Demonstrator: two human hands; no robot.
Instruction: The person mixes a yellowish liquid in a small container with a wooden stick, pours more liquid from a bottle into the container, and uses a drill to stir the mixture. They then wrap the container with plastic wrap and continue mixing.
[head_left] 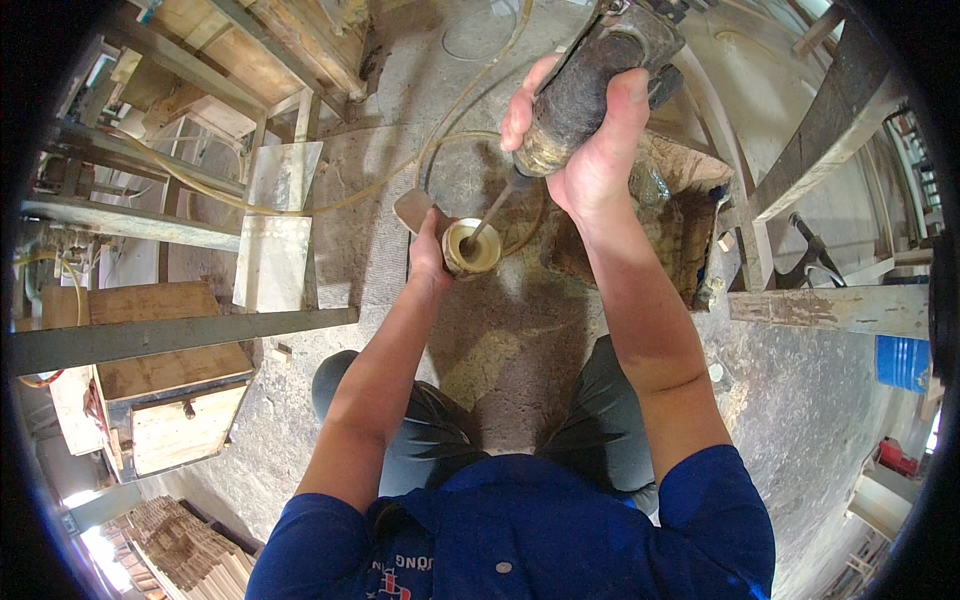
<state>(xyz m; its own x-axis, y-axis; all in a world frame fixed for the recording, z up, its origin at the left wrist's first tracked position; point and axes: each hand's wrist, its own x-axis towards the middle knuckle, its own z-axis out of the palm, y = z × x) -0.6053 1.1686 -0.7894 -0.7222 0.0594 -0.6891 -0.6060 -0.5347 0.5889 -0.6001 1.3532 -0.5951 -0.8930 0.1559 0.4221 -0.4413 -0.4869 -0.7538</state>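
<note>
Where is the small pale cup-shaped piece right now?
In the head view, just left of centre, the cup-shaped piece is held in the left hand, with the bit of the right hand's power tool inside it.

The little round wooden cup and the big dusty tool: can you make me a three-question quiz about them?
1. True or false: the left hand grips the pale round wooden cup.
2. Which hand holds the dusty grey cylindrical power tool? A left, B right.
3. Fill in: the tool's thin metal bit points into the ____.

Key: 1 true. 2 B, the right hand. 3 cup.
</note>
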